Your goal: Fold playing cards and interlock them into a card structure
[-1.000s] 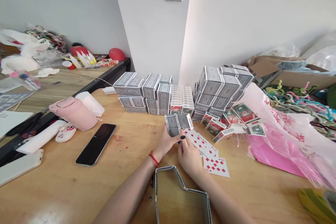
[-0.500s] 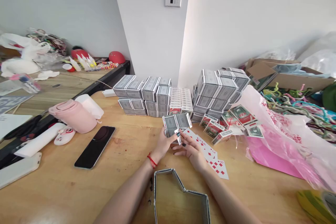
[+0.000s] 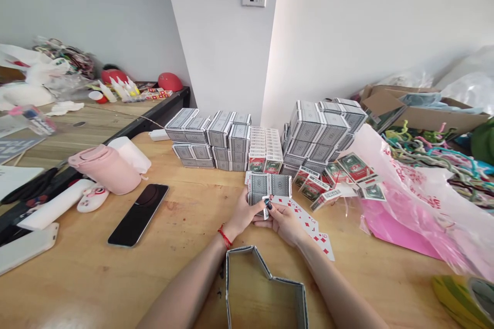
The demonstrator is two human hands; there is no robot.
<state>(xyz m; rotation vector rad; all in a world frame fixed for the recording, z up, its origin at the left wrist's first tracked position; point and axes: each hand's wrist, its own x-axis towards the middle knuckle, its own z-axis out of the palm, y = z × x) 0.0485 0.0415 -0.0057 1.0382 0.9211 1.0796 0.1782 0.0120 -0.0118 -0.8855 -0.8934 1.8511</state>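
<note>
My left hand [image 3: 246, 215] is closed on a piece of folded playing cards [image 3: 258, 188] with grey patterned backs. On the right, my right hand [image 3: 280, 220] pinches the near edge of the same piece, thumb and fingers meeting beside my left thumb. Face-up diamond cards [image 3: 304, 216] lie fanned on the table just beyond and right of my right hand. Between my forearms stands an angular frame of joined cards [image 3: 272, 280], its near end cut off by the picture's edge.
Stacked card blocks [image 3: 193, 136] and a taller stack [image 3: 322, 133] line the back, with rows of card boxes [image 3: 266, 146] between. Left lie a phone [image 3: 139, 215] and pink cup [image 3: 108, 169]. Right are loose card boxes [image 3: 314, 187], pink plastic [image 3: 417, 195] and a tape roll [image 3: 463, 298].
The folded cards have turned from tilted to nearly level and shifted slightly right. My right fingers have drawn in from spread to a pinch on the near edge.
</note>
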